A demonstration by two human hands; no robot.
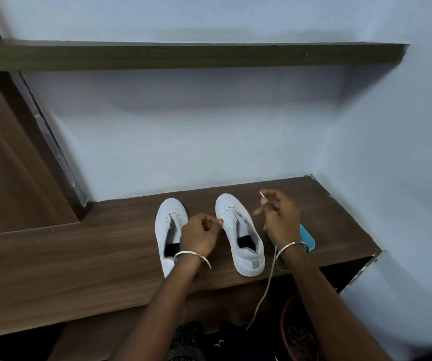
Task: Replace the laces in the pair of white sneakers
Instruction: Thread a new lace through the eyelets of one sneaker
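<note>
While both hands worked over the wooden ledge (84, 259), 2 white sneakers stood on it with toes toward the wall (209, 126). The left sneaker (169, 220) lay partly beneath the left hand (200, 237), its heel hidden by that wrist. The right sneaker (238, 230) stood between the 2 hands, its tongue open and its eyelets bare.

The left hand's fingers were curled, with thumb and forefinger pressed together on a small pale bit just beside the right sneaker's near flank. Whether that bit was a lace end or the shoe's edge could not be told.

The right hand (280, 217) hovered just beyond the right sneaker's outer side and pinched a pale lace (268, 282) near its tip, which poked up past the fingers. The rest of the lace dropped from under the wrist and hung past the ledge's front edge.

Under the right wrist lay a flat turquoise object (307, 238). Each wrist wore 1 silver bangle (192, 255). Below the right forearm showed a red-rimmed basket (286, 319). Far above both hands ran a wooden shelf (183, 57).
</note>
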